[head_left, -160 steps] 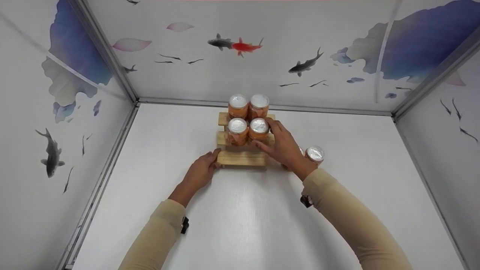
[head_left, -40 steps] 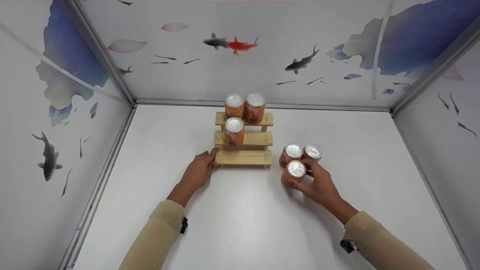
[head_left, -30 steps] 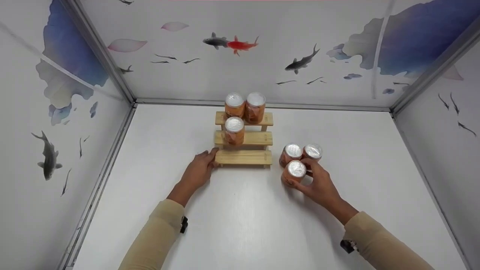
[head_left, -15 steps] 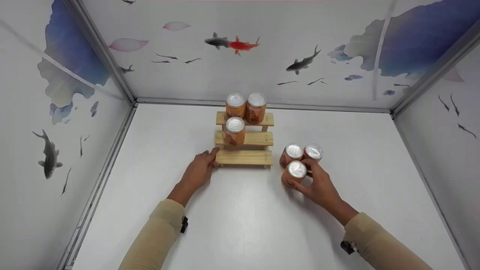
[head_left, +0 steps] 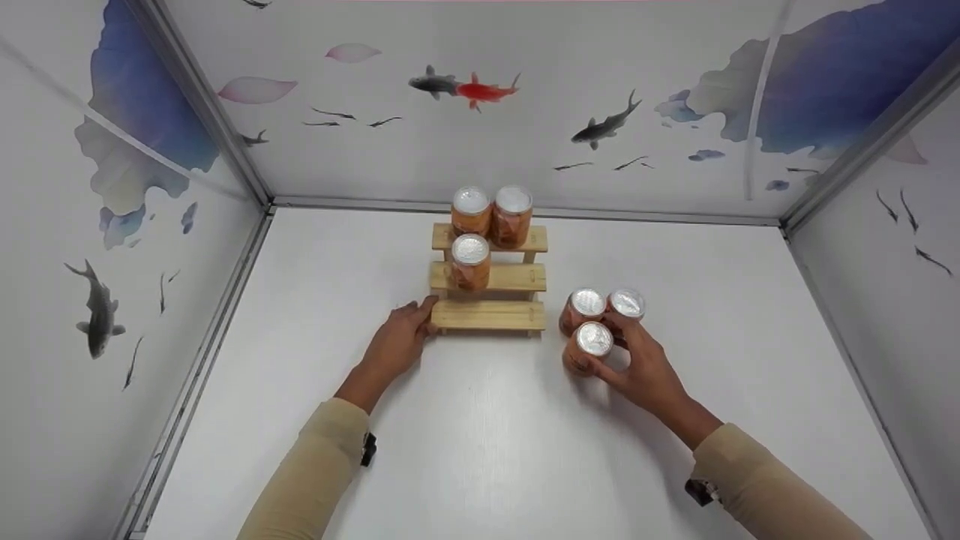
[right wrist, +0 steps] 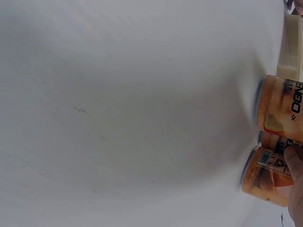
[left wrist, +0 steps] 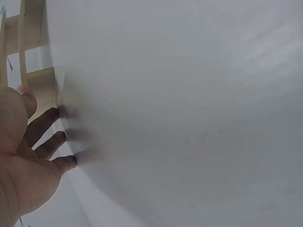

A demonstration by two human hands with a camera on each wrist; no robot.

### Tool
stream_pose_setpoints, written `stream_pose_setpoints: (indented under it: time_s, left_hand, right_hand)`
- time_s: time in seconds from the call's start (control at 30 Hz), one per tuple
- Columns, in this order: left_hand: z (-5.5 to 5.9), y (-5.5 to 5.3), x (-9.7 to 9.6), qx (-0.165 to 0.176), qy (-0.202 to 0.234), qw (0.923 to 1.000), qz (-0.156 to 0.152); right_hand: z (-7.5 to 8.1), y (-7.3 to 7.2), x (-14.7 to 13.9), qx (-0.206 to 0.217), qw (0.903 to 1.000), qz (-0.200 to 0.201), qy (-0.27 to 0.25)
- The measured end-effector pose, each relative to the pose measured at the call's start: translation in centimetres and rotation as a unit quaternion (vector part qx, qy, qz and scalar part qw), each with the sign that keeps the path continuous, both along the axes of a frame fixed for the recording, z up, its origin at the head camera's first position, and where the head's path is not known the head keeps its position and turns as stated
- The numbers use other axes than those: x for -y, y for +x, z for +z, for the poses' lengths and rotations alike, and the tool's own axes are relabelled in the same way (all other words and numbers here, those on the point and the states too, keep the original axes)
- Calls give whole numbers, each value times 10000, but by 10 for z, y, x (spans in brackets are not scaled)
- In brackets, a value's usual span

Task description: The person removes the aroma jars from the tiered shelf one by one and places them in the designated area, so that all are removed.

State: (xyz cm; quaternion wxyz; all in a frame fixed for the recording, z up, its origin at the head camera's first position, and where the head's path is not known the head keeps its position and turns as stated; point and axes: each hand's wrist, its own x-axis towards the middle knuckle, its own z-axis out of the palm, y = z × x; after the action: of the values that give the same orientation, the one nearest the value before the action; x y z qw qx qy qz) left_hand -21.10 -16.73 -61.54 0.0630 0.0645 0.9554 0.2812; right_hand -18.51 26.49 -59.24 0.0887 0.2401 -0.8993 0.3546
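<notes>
A three-step wooden rack [head_left: 491, 315] stands near the back wall. My left hand [head_left: 395, 341] holds the left end of its lowest step; in the left wrist view, spread fingers [left wrist: 47, 146] reach down at the table. Three orange cans with silver tops stand on the table right of the rack: a front can [head_left: 581, 358], a back left can [head_left: 588, 303] and a back right can [head_left: 627, 303]. My right hand [head_left: 643, 371] is curved loosely beside the front can. In the right wrist view its thumb [right wrist: 294, 163] lies off that can's lettered side [right wrist: 279, 104].
Two cans stand on the top step, a left one [head_left: 471, 206] and a right one [head_left: 512, 217]. Another can [head_left: 470, 262] is at the left of the middle step. Printed walls enclose the white table [head_left: 480, 435] at the back and sides.
The can at the right of the middle step, in my right hand's grasp earlier, now stands on the table in front of the other two. The thumb has since eased slightly right. My left hand stays put.
</notes>
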Motion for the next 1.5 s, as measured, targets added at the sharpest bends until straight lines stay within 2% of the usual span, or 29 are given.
stream_pose_setpoints:
  time_s: [0.27,0.63,0.9,1.1,1.5]
  left_hand:
    - [-1,1,1,28,-14,10000,5]
    - [-2,0,2,-112,79,9999,-41]
    - [-2,0,1,-45,9,10000,47]
    - [-2,0,0,-25,-38,10000,70]
    - [-2,2,1,-97,148,9998,7]
  right_hand:
    - [9,-4,1,-590,9978,-61,289]
    - [25,-16,5,-843,9949,-80,540]
    - [38,-26,15,-626,9970,28,449]
    - [44,-32,24,-488,9984,215,198]
    - [47,-46,55,-779,9963,26,368]
